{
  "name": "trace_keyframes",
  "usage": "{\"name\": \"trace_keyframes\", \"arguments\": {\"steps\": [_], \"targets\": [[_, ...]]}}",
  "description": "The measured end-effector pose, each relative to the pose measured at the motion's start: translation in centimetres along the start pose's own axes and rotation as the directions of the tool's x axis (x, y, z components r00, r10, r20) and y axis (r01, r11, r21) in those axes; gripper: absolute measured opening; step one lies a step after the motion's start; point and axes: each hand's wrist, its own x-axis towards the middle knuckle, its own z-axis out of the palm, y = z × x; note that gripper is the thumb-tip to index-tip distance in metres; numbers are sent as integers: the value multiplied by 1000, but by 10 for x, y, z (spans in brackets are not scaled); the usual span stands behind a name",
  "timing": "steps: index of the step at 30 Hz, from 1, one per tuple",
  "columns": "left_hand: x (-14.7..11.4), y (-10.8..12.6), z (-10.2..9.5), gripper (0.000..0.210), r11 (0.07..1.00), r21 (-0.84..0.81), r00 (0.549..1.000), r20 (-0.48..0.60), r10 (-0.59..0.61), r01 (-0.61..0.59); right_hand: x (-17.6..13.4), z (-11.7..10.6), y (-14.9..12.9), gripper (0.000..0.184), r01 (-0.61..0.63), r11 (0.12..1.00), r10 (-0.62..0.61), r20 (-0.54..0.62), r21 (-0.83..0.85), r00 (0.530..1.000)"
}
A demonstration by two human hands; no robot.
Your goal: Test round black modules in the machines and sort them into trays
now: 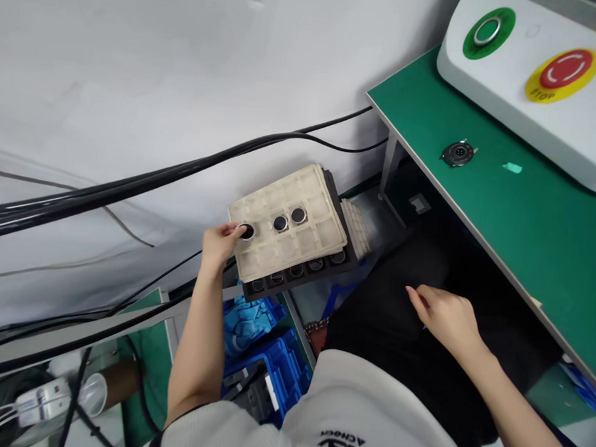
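My left hand pinches a round watch case with a black face and silver rim. The case is at the left side of a cream compartment tray; whether it touches the tray I cannot tell. Two similar watch cases, one in the middle and one to its right, sit in neighbouring compartments. Beneath lies a dark tray with several round pieces along its near edge. Over my lap, my right hand is closed, thumb against curled fingers; what it holds, if anything, is hidden.
A green-topped bench on the right carries a dark round watch part and a white control box with green and red buttons. Black cables cross along the wall. Blue bins stand below the trays; more cream trays lie beside them.
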Motion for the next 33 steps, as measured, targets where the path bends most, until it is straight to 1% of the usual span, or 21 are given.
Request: {"name": "trace_keyframes", "arguments": {"steps": [2,5,9,14,17,19,21,23,25,26,28,30,32,33], "targets": [[-1,5,9,43,998,-44,999,31,35,-34,1,0,0,56,7,1000,-7,-3,-3,1000],[1,11,21,38,996,-66,995,75,66,-61,3,0,-1,56,1,1000,-1,19,14,1000],[1,15,26,34,994,-51,989,110,101,-96,2,2,1,57,-36,999,35,59,24,998],[-8,19,27,40,992,39,992,37,121,-122,2,2,1,55,-42,999,40,63,21,997],[-14,23,29,42,988,75,991,5,132,-132,11,-12,4,56,-72,997,70,59,30,996],[-16,26,30,41,985,96,990,-6,141,-140,25,-29,12,55,-115,993,114,25,12,993],[-16,28,32,38,981,115,987,-14,160,-157,46,-47,24,55,-193,980,191,-45,-45,981],[-16,29,34,35,975,126,982,-19,187,-183,73,-63,39,51,-299,947,284,-127,-117,950],[-16,30,36,34,969,134,977,-24,213,-208,102,-71,54,44,-361,920,329,-198,-155,923],[-18,30,37,34,966,138,974,-29,226,-220,117,-72,62,39,-357,921,320,-224,-152,921],[-22,31,37,35,960,144,967,-49,250,-241,145,-68,76,33,-313,943,277,-251,-115,927],[-29,30,35,37,958,148,962,-87,260,-246,169,-60,88,39,-288,955,267,-224,-65,937],[-35,28,30,39,963,151,961,-132,241,-221,186,-53,94,50,-309,951,299,-182,-27,937],[-36,26,27,39,969,153,963,-158,220,-196,190,-51,93,53,-316,949,309,-183,-11,933]]}}
